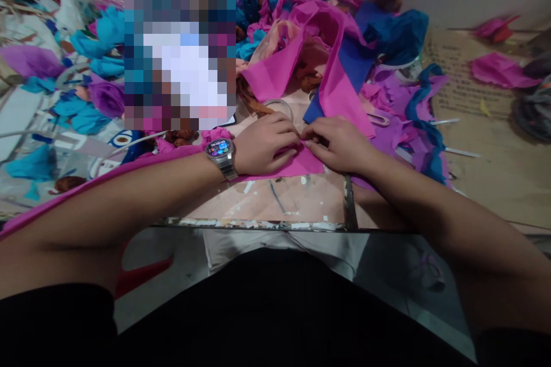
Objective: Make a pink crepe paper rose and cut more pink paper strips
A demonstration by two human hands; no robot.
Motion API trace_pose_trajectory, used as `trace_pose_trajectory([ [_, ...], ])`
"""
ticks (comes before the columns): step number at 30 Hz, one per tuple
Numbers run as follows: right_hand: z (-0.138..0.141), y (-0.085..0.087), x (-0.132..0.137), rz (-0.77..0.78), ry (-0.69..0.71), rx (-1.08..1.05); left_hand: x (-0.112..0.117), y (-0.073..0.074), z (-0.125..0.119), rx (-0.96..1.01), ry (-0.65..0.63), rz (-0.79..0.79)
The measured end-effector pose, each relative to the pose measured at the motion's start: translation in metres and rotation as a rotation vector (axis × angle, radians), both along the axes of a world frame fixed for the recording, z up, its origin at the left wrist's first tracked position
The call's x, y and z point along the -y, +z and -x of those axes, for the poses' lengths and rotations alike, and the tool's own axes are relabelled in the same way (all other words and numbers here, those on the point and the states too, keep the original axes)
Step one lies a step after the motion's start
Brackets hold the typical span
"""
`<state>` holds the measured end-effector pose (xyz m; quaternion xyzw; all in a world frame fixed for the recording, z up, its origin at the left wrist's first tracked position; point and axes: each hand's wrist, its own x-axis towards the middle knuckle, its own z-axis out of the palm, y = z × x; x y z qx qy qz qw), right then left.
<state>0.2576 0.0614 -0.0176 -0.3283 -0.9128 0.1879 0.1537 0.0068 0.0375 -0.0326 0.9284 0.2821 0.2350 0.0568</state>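
My left hand (264,143), with a metal watch (221,152) on its wrist, lies curled on a sheet of pink crepe paper (297,163) on the table. My right hand (338,143) meets it fingertip to fingertip and pinches the same pink paper at its upper edge. Both hands have their fingers closed on the paper. A long pink strip (86,186) trails off to the left under my left forearm.
Heaps of pink, purple and blue crepe paper (327,40) lie behind the hands. Turquoise and purple paper flowers (94,69) fill the left. A tape roll (279,106) sits behind my left hand. Brown cardboard (473,86) covers the right. The table edge (258,223) runs near my lap.
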Motion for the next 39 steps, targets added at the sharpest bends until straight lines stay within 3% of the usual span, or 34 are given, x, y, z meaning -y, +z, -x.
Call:
trace_pose_trajectory([
  [39,-0.0006,-0.0032,-0.0026,-0.005,0.011,-0.058,0.0009,0.0007,-0.0007,-0.016,0.008,-0.028],
])
